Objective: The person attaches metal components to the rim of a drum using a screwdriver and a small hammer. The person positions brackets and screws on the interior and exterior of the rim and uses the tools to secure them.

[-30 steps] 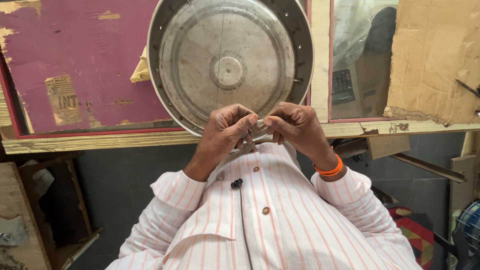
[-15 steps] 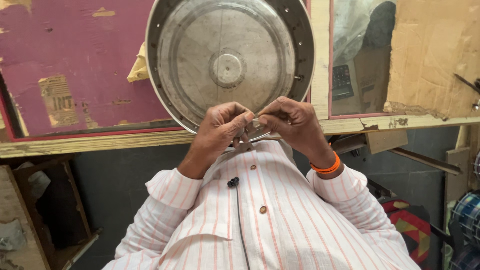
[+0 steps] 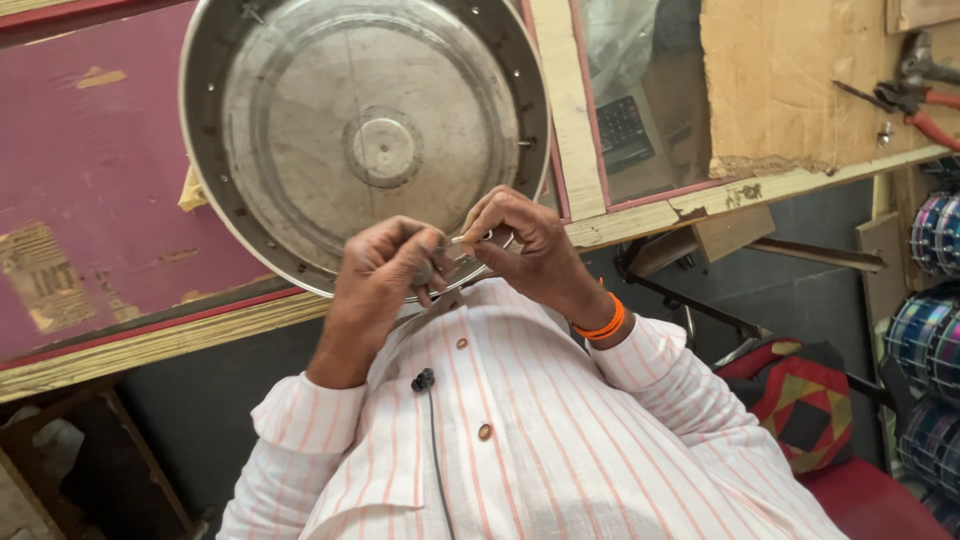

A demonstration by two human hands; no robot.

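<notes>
A large round metal pan (image 3: 365, 140) with small holes around its rim leans on the workbench in front of me. Both my hands meet at its near rim. My left hand (image 3: 385, 275) is curled, with the fingertips pinching a small metal part against the rim. My right hand (image 3: 530, 250), an orange band on its wrist, pinches a thin metal pin (image 3: 468, 239) right beside the left fingers. What exactly sits between the fingertips is mostly hidden. My striped shirt (image 3: 520, 440) fills the lower view.
A magenta board (image 3: 90, 190) lies on the wood-edged bench (image 3: 700, 205). Red-handled pliers (image 3: 905, 100) rest at the top right on brown board. A calculator (image 3: 625, 130) shows behind a pane. Coloured spools (image 3: 935, 300) and a patterned cushion (image 3: 800, 400) are at the right.
Both hands stay together at the pan's near rim, with only the fingers shifting slightly. The view has swung a little, so the pliers and spools now show at the right.
</notes>
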